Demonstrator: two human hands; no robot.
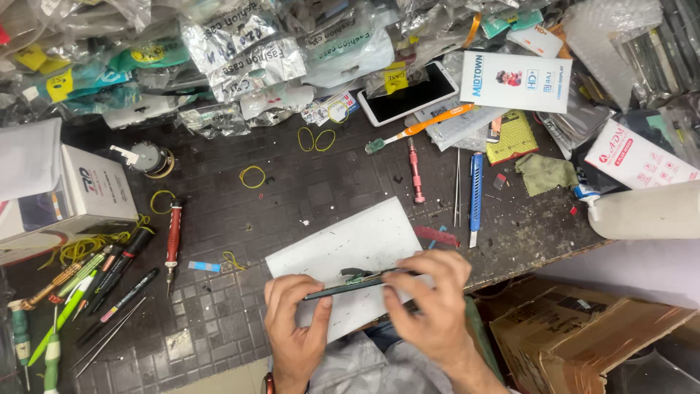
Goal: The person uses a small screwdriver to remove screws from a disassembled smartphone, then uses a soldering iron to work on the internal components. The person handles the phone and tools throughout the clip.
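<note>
Seen from above, at the near edge of a dark, cluttered workbench (pixel 240 197), two bare hands hold a thin dark phone (pixel 357 284) edge-on between them. The left hand (pixel 295 321) curls closed around the phone's left end, thumb on top. The right hand (pixel 430 299) is closed over its right end, and its fingers hide that end. A small green part sticks up at the phone's middle; what it is cannot be made out. The phone hovers just over a white sheet (pixel 346 244) lying at the bench's near edge.

Below the hands, the person's lap is cut off by the frame. To the right, below the bench, an open cardboard box (pixel 583 328) shows its flaps; its contents are too dark to see.

At the near left corner lie pens and screwdrivers (pixel 95 284), some cut off by the frame, beside a red-handled screwdriver (pixel 173 237). A white box (pixel 87 193) sits at the left edge, closed.

Mid-bench lie yellow rubber bands (pixel 253 176), a blue utility knife (pixel 475 186), tweezers (pixel 457 186) and an orange-handled toothbrush (pixel 423 128). A white bottle (pixel 645 211) lies at the right edge.

Along the far edge, a white smartphone (pixel 408 95) rests by heaped plastic pouches (pixel 240 58) whose contents are unclear.
</note>
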